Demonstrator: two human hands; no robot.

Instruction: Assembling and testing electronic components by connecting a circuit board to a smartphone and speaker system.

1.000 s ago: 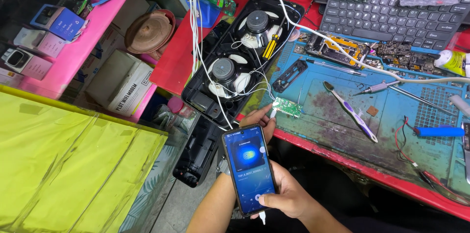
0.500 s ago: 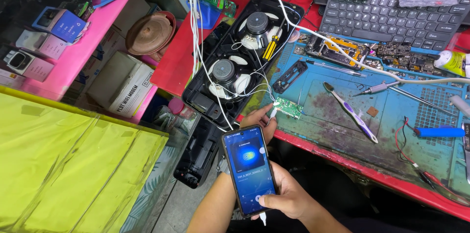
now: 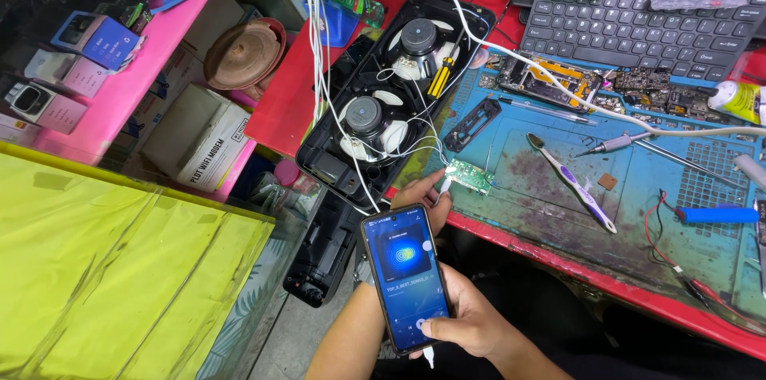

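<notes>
Glossy glass smartphone (image 3: 406,278), stained rubbery mat (image 3: 558,188)

Red bench (image 3: 558,256) with blue mat (image 3: 550,188) on the right half. On the mat: toothbrush (image 3: 572,182), small green board (image 3: 469,176), blue cell (image 3: 716,215), tweezers (image 3: 638,143), stripped phone frame (image 3: 550,81). Open speaker case (image 3: 383,104) overhangs the left edge. Keyboard (image 3: 638,25) at the far side.
</notes>
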